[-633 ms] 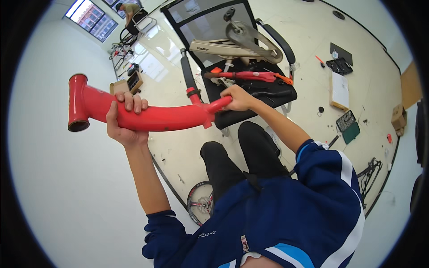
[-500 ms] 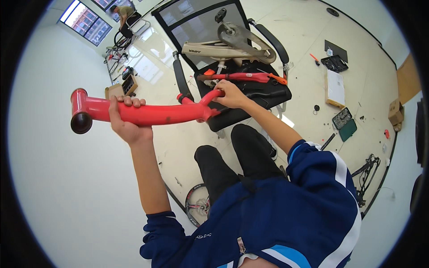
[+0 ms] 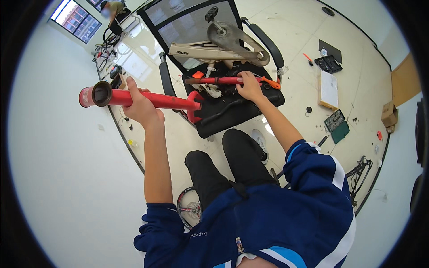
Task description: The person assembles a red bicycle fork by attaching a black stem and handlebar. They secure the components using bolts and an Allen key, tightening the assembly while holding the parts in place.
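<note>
Floor (image 3: 292,27): pale tiles are shining around scattered parts.
Black chair (image 3: 241,117): its seat is carrying several bicycle parts.
Beige frame part (image 3: 203,52): it is lying across the back of the seat.
Thick red tube (image 3: 165,101): it is hanging at left, its forked end reaching over the seat's edge.
Slim red part (image 3: 223,80): it is lying on the seat.
Left hand (image 3: 144,108): it is gripping the thick red tube.
Right hand (image 3: 250,87): it is touching the slim red part; whether it is gripping, I cannot tell.
Orange handle (image 3: 270,83): it is lying just beside the right hand.
</note>
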`<state>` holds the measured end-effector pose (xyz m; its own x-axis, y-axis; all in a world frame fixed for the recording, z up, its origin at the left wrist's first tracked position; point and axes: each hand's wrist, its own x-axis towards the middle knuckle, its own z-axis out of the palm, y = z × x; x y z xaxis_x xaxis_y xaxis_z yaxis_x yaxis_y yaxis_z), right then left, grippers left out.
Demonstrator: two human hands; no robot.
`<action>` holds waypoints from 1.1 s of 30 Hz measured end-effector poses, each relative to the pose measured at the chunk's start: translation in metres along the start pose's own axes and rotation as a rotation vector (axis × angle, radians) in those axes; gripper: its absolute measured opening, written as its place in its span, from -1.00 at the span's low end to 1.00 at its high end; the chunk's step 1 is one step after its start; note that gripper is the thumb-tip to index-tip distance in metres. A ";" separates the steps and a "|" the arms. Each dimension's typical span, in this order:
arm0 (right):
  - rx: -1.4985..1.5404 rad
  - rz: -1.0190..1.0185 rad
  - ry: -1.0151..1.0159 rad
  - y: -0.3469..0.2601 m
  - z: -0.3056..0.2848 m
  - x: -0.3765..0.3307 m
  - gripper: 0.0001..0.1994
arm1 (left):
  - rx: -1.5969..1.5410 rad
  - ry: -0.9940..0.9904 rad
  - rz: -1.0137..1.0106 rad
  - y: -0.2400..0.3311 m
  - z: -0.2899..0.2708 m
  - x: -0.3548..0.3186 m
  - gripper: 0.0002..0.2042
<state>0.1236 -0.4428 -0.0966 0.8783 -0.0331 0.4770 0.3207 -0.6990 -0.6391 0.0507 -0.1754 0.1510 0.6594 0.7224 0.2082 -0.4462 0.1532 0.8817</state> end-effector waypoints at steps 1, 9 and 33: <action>-0.051 -0.005 -0.039 0.006 0.002 0.004 -0.60 | 0.017 0.012 -0.001 -0.004 0.001 0.002 -0.70; -0.454 -0.022 -0.386 0.019 0.051 0.023 -0.61 | 0.098 -0.156 0.055 -0.014 -0.009 0.023 -0.63; 0.031 -0.235 -0.288 -0.164 -0.289 -0.002 -0.81 | -0.035 -0.201 0.196 -0.007 -0.033 0.021 -0.71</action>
<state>-0.0332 -0.5343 0.1811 0.8418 0.3311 0.4263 0.5321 -0.6418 -0.5522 0.0478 -0.1390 0.1351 0.6636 0.5931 0.4560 -0.5953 0.0495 0.8020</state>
